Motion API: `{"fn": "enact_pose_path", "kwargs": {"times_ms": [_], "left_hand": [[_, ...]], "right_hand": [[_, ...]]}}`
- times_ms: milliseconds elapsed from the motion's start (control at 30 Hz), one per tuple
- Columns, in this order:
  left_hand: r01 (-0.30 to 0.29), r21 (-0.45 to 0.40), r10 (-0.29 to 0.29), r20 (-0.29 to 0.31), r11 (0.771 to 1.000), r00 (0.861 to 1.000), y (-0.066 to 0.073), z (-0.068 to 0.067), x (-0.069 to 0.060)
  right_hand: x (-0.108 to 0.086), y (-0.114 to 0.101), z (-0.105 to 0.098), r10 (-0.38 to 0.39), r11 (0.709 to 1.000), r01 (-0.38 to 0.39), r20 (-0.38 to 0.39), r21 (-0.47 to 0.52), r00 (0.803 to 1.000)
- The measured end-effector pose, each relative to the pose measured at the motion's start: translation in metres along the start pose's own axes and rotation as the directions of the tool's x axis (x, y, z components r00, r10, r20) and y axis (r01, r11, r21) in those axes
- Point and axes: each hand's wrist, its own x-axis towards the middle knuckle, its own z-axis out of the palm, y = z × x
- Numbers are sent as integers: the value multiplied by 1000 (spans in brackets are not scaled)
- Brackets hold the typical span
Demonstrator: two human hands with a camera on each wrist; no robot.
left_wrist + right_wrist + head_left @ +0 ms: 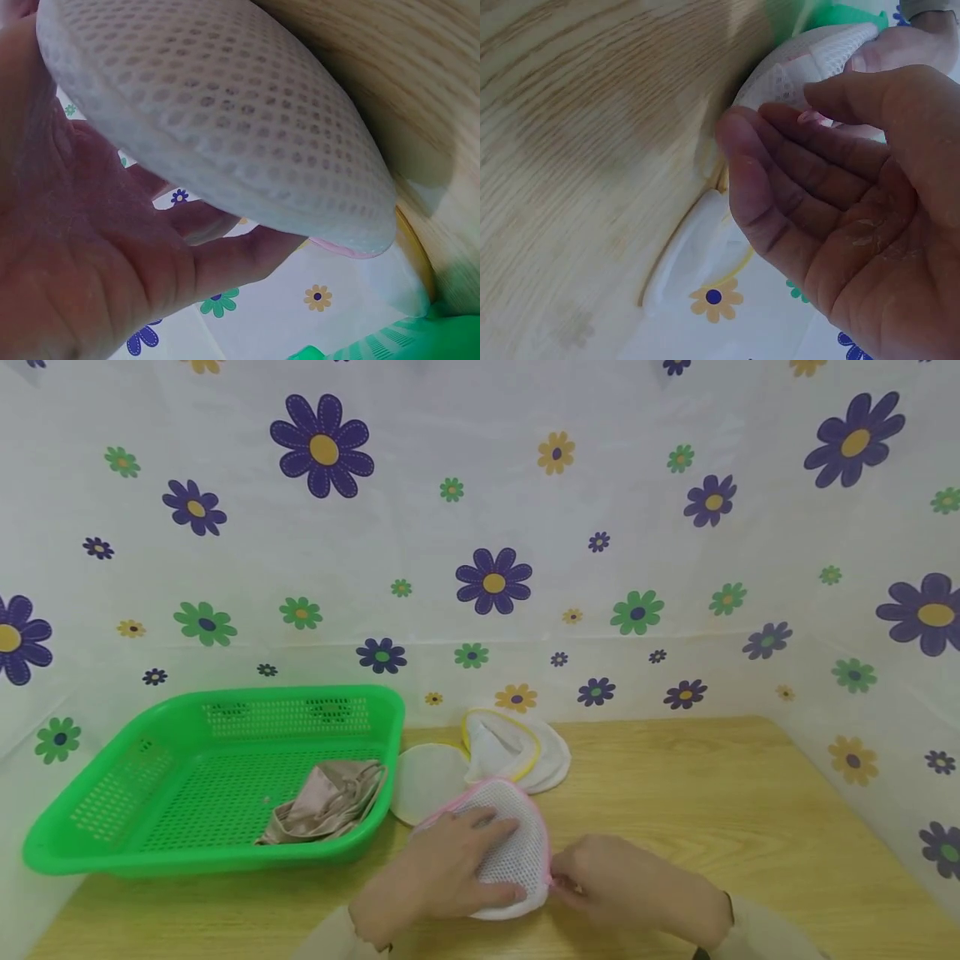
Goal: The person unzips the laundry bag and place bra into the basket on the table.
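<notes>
A white mesh laundry bag (pixel 517 852) with pink trim lies domed on the table at front centre. My left hand (pixel 442 868) rests across its top, fingers spread and fairly straight. In the left wrist view, those fingertips (pixel 277 244) touch the bag's edge. At the bag's right side, my right hand (pixel 622 877) pinches the pink zipper end (pixel 551 882) between thumb and curled fingers. The right wrist view shows a bit of pink (pixel 810 117) by the fingertips. What lies inside the bag is hidden by the mesh.
A green plastic basket (pixel 247 862) stands at left, holding a crumpled beige satin garment (pixel 322 806). Behind the mesh bag lie a flat round white piece (pixel 429 781) and a yellow-trimmed white bag (pixel 491 747) over another white piece (pixel 553 760). A flower-printed sheet (pixel 420 527) hangs behind.
</notes>
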Motion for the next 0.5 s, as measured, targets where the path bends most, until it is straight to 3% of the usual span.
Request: {"fn": "enact_pose_path", "kwargs": {"times_ms": [233, 500], "left_hand": [[-4, 15, 4, -18, 1000, 1000, -1, 2, 1], [1, -5, -1, -7, 1000, 1000, 0, 2, 1]], "right_hand": [[-4, 1, 1, -27, 1000, 27, 31, -6, 999], [-6, 4, 1, -59, 998, 59, -4, -26, 998]]}}
